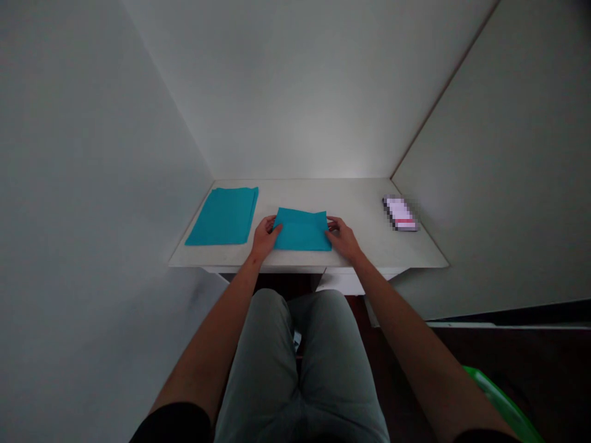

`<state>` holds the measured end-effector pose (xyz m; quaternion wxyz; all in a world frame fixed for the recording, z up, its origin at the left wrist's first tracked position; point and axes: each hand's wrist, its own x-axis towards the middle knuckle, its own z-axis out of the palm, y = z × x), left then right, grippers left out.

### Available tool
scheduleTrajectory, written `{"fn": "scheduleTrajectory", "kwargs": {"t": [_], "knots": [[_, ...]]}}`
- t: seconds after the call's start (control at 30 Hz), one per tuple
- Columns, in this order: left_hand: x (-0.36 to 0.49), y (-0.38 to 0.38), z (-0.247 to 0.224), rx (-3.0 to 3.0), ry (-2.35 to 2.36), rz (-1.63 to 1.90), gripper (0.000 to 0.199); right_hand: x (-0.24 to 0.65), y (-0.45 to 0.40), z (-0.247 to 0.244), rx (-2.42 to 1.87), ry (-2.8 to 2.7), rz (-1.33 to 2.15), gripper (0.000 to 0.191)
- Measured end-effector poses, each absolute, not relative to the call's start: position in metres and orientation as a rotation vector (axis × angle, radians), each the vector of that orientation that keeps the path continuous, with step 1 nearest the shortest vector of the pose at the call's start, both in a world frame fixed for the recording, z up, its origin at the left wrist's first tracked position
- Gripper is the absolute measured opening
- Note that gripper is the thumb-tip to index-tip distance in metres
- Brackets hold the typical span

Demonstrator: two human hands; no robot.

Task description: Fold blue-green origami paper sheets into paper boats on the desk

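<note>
A blue sheet of paper [302, 231], seemingly folded over, is held near the front edge of the white desk [355, 203]. My left hand [266, 236] grips its left edge, thumb on top and fingers behind. On the opposite edge, my right hand [342, 239] pinches the sheet the same way, its fingertips partly hidden behind it. The sheet's top edge is uneven and dips toward the right. To the left of my left hand lies a stack of flat blue paper sheets [222, 216], slightly out of line with each other.
A phone [401, 213] with a lit, blurred screen lies at the desk's right side. Walls close in the desk at the back, left and right. A drawer [341, 282] sits under the front edge, above my legs. Something green [501, 400] stands at the lower right.
</note>
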<state>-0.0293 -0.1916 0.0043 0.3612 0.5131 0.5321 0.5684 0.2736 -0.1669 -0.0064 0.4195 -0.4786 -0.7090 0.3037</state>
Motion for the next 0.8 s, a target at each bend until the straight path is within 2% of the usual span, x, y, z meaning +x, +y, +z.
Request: {"fn": "scheduleTrajectory", "kwargs": {"t": [0.07,0.23,0.37,0.47,0.53,0.63,0.73,0.8], "knots": [[-0.030,-0.193,0.005,1.296,1.339,1.450,0.043,0.274,-0.166,-0.008,-1.229,-1.746,0.746,0.055],[-0.034,-0.195,0.020,1.274,1.531,1.424,0.032,0.275,-0.165,-0.008,-1.206,-1.641,0.709,0.055],[-0.046,-0.190,0.057,1.187,1.846,1.782,0.030,0.271,-0.167,-0.004,-1.213,-1.649,0.712,0.055],[-0.040,-0.194,0.089,1.500,1.836,1.936,0.023,0.269,-0.169,-0.001,-1.227,-1.653,0.721,0.051],[-0.023,-0.204,0.101,1.883,1.778,1.756,0.017,0.269,-0.170,0.000,-1.231,-1.644,0.723,0.051],[0.020,-0.228,0.094,2.222,1.862,1.131,0.023,0.270,-0.171,0.000,-1.246,-1.630,0.729,0.051],[0.062,-0.252,0.067,2.222,1.993,0.496,0.058,0.270,-0.171,-0.001,-1.250,-1.639,0.738,0.050],[0.079,-0.263,0.050,2.208,2.020,0.294,0.081,0.269,-0.171,-0.002,-1.250,-1.663,0.733,0.048]]}}
